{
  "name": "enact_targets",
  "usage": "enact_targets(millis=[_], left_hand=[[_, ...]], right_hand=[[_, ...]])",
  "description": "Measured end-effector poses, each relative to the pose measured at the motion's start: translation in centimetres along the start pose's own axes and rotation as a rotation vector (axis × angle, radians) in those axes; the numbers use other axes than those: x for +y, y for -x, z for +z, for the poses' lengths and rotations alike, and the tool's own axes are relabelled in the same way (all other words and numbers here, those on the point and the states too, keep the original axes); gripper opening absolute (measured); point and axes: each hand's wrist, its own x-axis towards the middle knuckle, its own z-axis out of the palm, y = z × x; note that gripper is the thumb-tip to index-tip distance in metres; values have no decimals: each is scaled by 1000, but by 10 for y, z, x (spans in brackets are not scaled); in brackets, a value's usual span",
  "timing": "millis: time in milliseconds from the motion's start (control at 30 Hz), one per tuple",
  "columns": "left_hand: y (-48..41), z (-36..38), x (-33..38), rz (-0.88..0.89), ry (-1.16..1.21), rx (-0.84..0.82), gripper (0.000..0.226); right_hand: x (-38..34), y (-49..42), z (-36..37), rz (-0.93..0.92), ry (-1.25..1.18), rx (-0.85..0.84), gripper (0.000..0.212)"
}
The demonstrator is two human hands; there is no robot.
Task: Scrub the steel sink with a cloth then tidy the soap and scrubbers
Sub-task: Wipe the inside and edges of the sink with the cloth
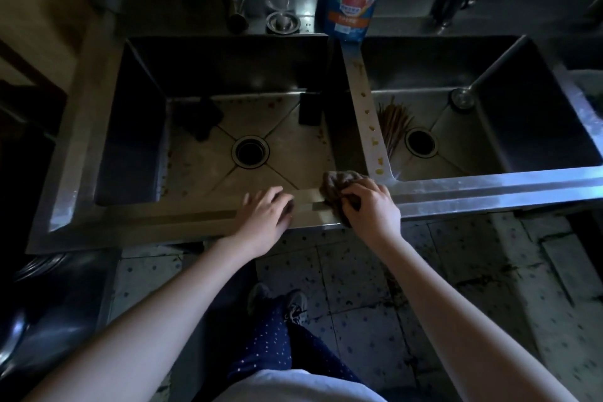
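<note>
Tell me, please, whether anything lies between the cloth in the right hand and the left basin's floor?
Nothing visible does nearby: the cloth, gripped by the right hand, sits on the front rim, with bare floor beyond it. One dark block lies back left, another back right.

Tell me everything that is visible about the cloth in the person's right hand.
The cloth is brownish and looks soft, bunched into a crumpled lump. The right hand grips it, fingers curled over its near side, hiding part of it. It sits on the front rim of the steel sink, where the divider between the two basins meets that rim. The left hand rests on the rim beside it, apart from it. In this dim light, wetness cannot be told.
</note>
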Motion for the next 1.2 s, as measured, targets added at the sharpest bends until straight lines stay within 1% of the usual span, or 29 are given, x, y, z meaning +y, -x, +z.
enact_targets(millis=[167,333,533,667,733,867,1067,1200], left_hand=[[-2,-1,-4,31,-45,11,39],[-2,-5,-4,78,-55,23,44],[0,-7,-8,86,-26,29,50],[-2,-10,-6,60,-20,16,49],[-6,-10,-3,25,1,2,48],[-14,-7,11,-30,20,-4,49],[-35,3,45,-166,113,74,48],[-42,18,66,-265,172,133,46]], right_hand=[[34,-8,-17,137,-17,24,23],[17,-5,-11,167,-18,21,25],[-12,1,2,38,-30,-15,26],[1,-1,-6,-38,-84,-41,23],[16,-3,-12,-59,-105,-45,23],[48,-16,-25,-102,-72,-49,24],[70,-53,-38,-295,-33,-143,25],[79,-89,-41,-409,-86,-186,24]])
